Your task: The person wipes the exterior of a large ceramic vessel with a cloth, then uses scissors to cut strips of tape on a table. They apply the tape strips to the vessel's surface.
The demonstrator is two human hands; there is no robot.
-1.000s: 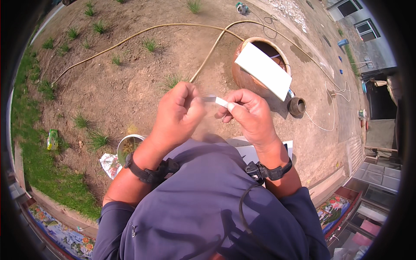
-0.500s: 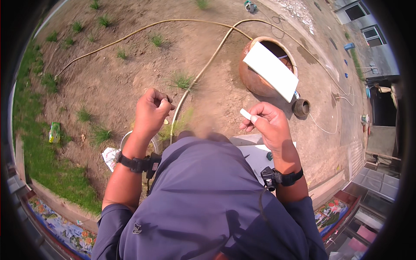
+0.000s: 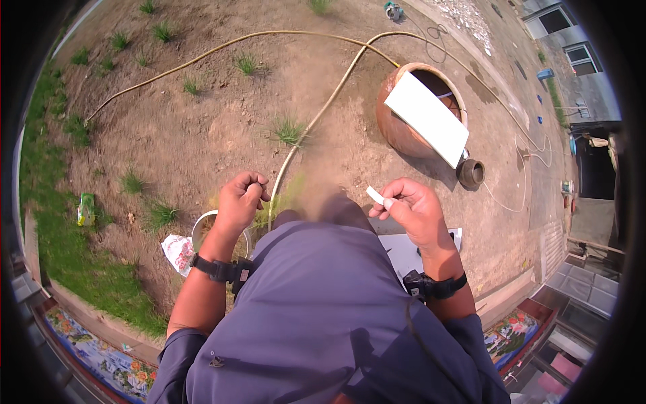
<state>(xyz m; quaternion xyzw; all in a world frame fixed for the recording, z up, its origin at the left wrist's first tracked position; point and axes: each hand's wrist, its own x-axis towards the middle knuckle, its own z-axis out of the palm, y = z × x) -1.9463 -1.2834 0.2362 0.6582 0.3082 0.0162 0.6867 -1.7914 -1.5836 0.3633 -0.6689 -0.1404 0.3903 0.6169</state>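
Observation:
My right hand [image 3: 414, 207] pinches a small white strip [image 3: 375, 195] between thumb and fingers, its free end pointing up and left. What the strip is made of is too small to tell. To the left, my left hand [image 3: 242, 200] is closed with thumb and fingertips together; whatever it may hold is hidden. Both hands are up in front of my body, apart from each other. Below my left hand stands a pale round bucket [image 3: 202, 227], partly hidden by my forearm, with a white and red bag [image 3: 177, 254] beside it.
A long hose [image 3: 323, 111] crosses the bare soil to a large clay pot [image 3: 395, 128], which a white board [image 3: 431, 121] partly covers. A small dark pot [image 3: 471, 173] lies beside it. A white panel [image 3: 398, 252] is below my right hand. Grass [image 3: 87, 279] lines the left.
My left hand has come lower and slightly to the right, still closed. My right hand has shifted slightly left and down, keeping the white strip in its pinch.

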